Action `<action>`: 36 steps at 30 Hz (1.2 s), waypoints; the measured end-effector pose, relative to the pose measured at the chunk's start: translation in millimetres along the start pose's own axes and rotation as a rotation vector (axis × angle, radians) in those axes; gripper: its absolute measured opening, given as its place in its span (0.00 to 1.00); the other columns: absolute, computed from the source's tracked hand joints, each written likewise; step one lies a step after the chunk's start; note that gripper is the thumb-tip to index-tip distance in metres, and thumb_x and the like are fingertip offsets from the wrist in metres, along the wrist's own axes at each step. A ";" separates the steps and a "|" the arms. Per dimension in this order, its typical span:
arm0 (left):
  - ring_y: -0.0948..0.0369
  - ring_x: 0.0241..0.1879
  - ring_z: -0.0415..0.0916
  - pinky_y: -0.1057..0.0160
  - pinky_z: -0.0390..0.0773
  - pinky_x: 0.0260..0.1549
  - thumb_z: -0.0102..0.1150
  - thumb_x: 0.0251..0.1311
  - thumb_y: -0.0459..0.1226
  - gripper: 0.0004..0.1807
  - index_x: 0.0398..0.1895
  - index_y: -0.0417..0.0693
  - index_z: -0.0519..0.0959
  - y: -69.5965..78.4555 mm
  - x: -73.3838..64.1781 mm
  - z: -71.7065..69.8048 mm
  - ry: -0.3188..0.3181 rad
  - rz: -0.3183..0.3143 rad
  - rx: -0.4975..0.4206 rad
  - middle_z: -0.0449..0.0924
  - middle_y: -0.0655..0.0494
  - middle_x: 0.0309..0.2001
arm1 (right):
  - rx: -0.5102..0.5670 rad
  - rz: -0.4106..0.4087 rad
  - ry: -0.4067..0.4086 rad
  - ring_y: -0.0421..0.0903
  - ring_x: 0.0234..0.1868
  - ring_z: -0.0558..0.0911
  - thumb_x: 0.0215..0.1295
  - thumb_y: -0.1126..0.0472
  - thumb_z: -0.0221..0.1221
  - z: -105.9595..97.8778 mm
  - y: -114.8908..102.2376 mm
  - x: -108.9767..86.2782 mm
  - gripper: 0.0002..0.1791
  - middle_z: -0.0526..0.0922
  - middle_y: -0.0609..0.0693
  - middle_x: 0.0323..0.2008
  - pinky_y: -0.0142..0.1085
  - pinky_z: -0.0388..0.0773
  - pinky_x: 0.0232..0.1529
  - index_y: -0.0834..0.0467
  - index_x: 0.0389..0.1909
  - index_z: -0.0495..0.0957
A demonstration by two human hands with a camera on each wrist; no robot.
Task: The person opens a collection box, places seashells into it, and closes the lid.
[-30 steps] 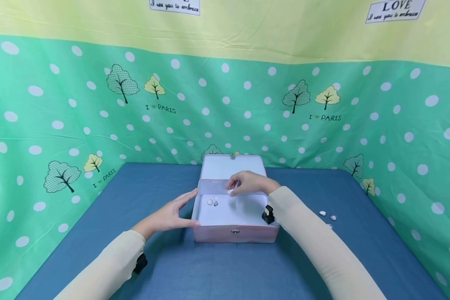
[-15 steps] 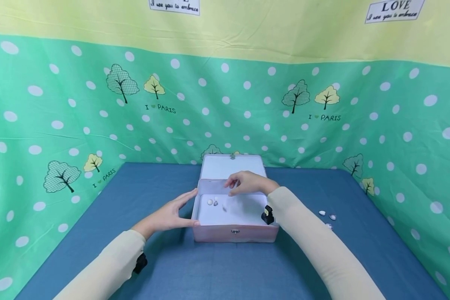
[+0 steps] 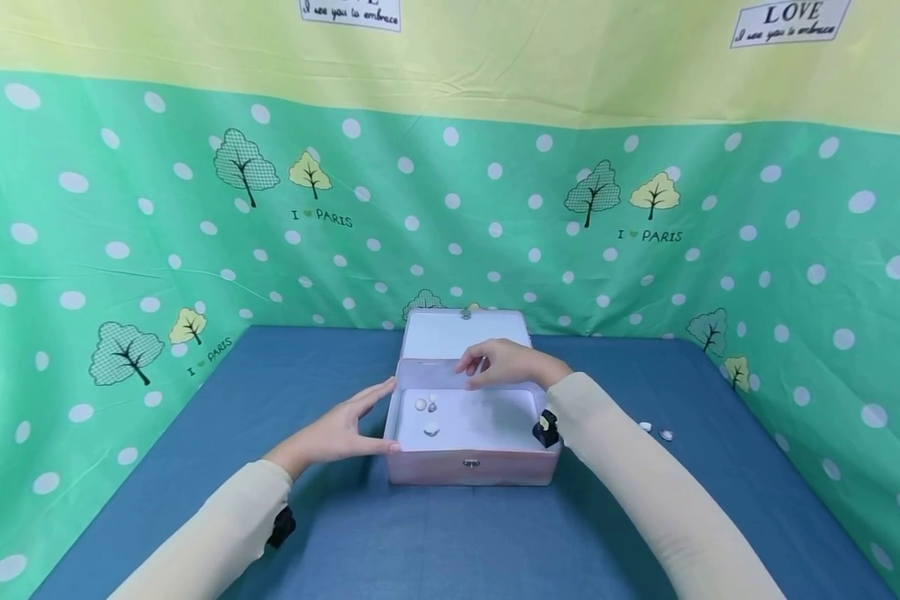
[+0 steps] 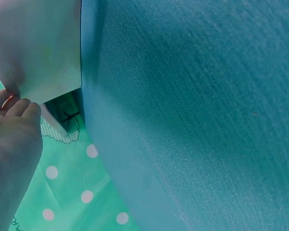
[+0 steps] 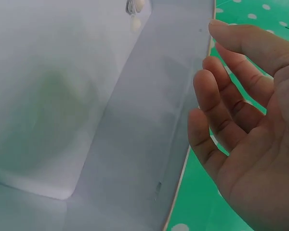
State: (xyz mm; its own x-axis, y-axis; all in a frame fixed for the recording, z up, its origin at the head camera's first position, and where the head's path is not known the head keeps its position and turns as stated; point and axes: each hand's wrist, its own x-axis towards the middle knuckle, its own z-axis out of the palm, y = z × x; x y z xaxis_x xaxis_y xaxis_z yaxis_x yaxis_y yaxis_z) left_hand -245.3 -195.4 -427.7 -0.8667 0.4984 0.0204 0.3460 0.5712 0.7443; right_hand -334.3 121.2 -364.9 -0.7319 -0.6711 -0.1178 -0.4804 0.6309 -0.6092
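A pale pink metal box (image 3: 469, 468) stands on the table with its lid (image 3: 465, 333) raised at the back. Inside, toward the left, lie several small shells, among them a round white shell (image 3: 420, 404), a darker shell (image 3: 432, 407) and a white fan-shaped shell (image 3: 431, 429) nearer the front. My left hand (image 3: 337, 431) rests along the box's left side, thumb at the front corner and fingers stretched toward the back. Over the box's back part hovers my right hand (image 3: 508, 365); its fingers (image 5: 207, 89) are loosely bent and hold nothing.
On the blue tablecloth (image 3: 322, 542), right of the box, lie a white shell (image 3: 646, 426) and a purplish shell (image 3: 666, 435), close to my right sleeve (image 3: 645, 467). A green dotted curtain (image 3: 435, 208) hangs behind the table.
My right hand has let go of the white fan-shaped shell, which fell into the box and lies at its front left. The right hand then shifted slightly right. My left hand has stayed put.
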 end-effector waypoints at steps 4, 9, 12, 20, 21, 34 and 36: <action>0.45 0.77 0.42 0.32 0.55 0.64 0.72 0.55 0.56 0.56 0.81 0.56 0.50 -1.0 -0.3 -0.3 0.003 0.003 0.001 0.45 0.51 0.80 | -0.004 -0.024 0.001 0.46 0.47 0.81 0.66 0.60 0.67 -5.0 2.0 -6.8 0.17 0.83 0.56 0.46 0.37 0.78 0.49 0.61 0.54 0.82; 0.45 0.77 0.42 0.32 0.55 0.65 0.73 0.54 0.56 0.56 0.81 0.57 0.50 -1.1 -0.6 -1.2 0.005 -0.003 0.002 0.45 0.53 0.80 | -0.017 -0.026 0.010 0.46 0.45 0.81 0.66 0.61 0.67 -12.0 4.0 -19.9 0.16 0.82 0.52 0.43 0.37 0.78 0.48 0.59 0.53 0.83; 0.46 0.77 0.42 0.32 0.55 0.65 0.73 0.54 0.56 0.56 0.81 0.58 0.50 -0.4 -0.4 -1.7 0.005 -0.006 0.002 0.45 0.54 0.80 | -0.030 -0.021 0.026 0.46 0.45 0.81 0.66 0.62 0.66 -16.5 6.4 -29.1 0.15 0.82 0.48 0.41 0.37 0.78 0.47 0.58 0.53 0.83; 0.45 0.77 0.42 0.32 0.55 0.65 0.73 0.54 0.56 0.57 0.82 0.56 0.50 -0.1 0.8 -1.3 -0.003 0.005 -0.005 0.45 0.51 0.80 | -0.027 0.010 0.044 0.46 0.43 0.81 0.68 0.61 0.64 -21.0 23.7 -55.4 0.16 0.81 0.46 0.41 0.38 0.79 0.43 0.60 0.55 0.81; 0.45 0.77 0.42 0.32 0.55 0.65 0.73 0.54 0.56 0.57 0.82 0.56 0.50 -0.1 0.8 -1.2 -0.003 0.006 -0.005 0.45 0.51 0.80 | -0.024 0.013 0.045 0.46 0.42 0.81 0.68 0.61 0.64 -21.3 26.7 -58.4 0.16 0.81 0.46 0.41 0.38 0.79 0.42 0.60 0.55 0.81; 0.46 0.77 0.41 0.32 0.55 0.65 0.72 0.55 0.56 0.56 0.81 0.57 0.50 -2.5 1.2 0.9 0.000 0.006 -0.004 0.44 0.52 0.80 | -0.030 0.018 0.091 0.45 0.41 0.81 0.68 0.58 0.65 -25.9 56.5 -102.3 0.14 0.82 0.46 0.40 0.38 0.80 0.43 0.57 0.52 0.83; 0.46 0.77 0.41 0.32 0.55 0.65 0.72 0.55 0.56 0.56 0.81 0.57 0.50 -2.3 1.5 1.0 0.002 0.004 -0.003 0.44 0.52 0.80 | -0.037 0.024 0.095 0.45 0.42 0.81 0.68 0.59 0.65 -26.9 61.3 -110.2 0.14 0.82 0.47 0.40 0.39 0.80 0.42 0.58 0.52 0.82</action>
State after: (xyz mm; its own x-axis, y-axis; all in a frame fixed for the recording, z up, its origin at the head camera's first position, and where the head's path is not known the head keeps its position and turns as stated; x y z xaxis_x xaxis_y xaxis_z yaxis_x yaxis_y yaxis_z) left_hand -247.1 -195.3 -430.0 -0.8659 0.4997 0.0246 0.3485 0.5673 0.7461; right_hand -296.1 244.3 -368.2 -0.7851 -0.6169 -0.0555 -0.4787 0.6611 -0.5778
